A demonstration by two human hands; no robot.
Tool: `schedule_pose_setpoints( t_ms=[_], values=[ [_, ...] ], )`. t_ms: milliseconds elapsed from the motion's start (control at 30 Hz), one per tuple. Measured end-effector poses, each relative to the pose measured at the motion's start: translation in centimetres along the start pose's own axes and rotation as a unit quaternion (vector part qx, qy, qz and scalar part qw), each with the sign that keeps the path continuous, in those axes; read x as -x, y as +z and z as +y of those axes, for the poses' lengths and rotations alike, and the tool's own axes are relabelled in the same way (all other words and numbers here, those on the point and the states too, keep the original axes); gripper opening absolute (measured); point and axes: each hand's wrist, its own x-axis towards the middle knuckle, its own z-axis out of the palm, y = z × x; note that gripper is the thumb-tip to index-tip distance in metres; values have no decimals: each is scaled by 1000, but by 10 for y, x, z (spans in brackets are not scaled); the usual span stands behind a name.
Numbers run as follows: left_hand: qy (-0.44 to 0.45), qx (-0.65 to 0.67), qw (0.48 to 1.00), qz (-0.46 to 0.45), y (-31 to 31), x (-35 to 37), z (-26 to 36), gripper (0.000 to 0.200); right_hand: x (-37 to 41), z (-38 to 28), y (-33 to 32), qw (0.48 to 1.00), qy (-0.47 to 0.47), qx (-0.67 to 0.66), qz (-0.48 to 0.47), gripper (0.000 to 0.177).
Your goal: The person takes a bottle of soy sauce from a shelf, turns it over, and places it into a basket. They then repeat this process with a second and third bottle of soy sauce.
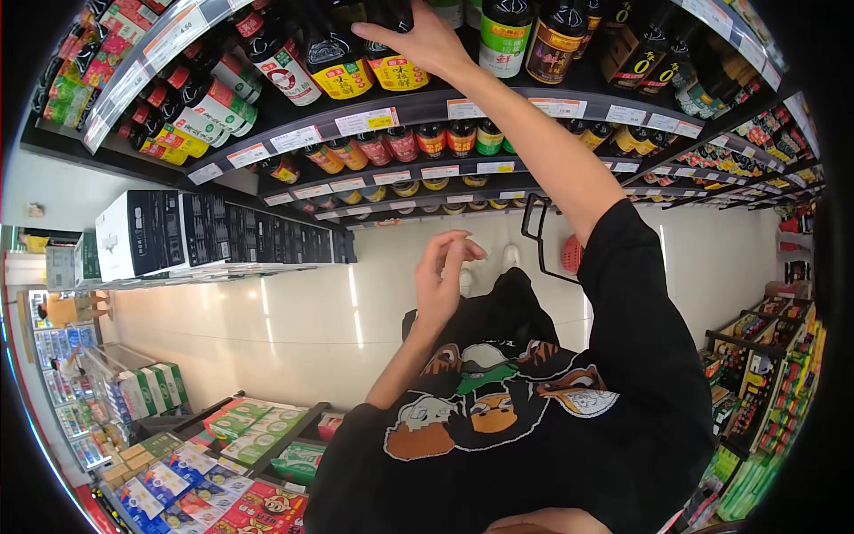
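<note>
My right hand reaches up to the top visible shelf and is closed around a dark soy sauce bottle with a yellow label. The thumb lies across the bottle's upper part; the other fingers are mostly hidden behind it. A matching yellow-labelled bottle stands just left of it. On the right, a green-labelled bottle is beside my wrist. My left hand hangs in front of my body over the floor, fingers loosely bent and apart from the thumb, with nothing in it.
Price tags line the shelf edge. Lower shelves carry more sauce bottles. A red basket with a black handle is on the floor by my right arm. Stacked boxes stand left; a display of packaged goods is at lower left.
</note>
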Motion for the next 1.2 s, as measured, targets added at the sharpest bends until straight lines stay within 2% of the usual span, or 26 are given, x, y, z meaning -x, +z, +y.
schedule_pose_setpoints(
  t_ms=[133,300,500,700,800,1033,1100,1200],
  values=[
    [5,18,999,29,3,-10,1,20,1,-1,3,1000,-10,-27,5,77],
    [48,39,997,42,1,-46,11,20,-5,6,10,996,-46,8,76,68],
    [60,37,997,31,-2,-58,22,20,-22,16,7,999,-43,-16,23,75],
    [53,16,998,28,-2,-50,15,19,-42,33,13,993,-110,-21,50,79],
    [48,22,998,33,-2,-46,14,19,-45,30,8,997,-70,8,31,82],
    [44,23,998,41,-4,-43,14,19,-56,39,10,996,-74,6,43,82],
    [42,25,998,43,-4,-43,13,19,-59,39,9,998,-42,31,34,82],
    [42,30,998,46,-5,-42,11,19,-64,41,10,996,-78,32,37,82]
  ],
)
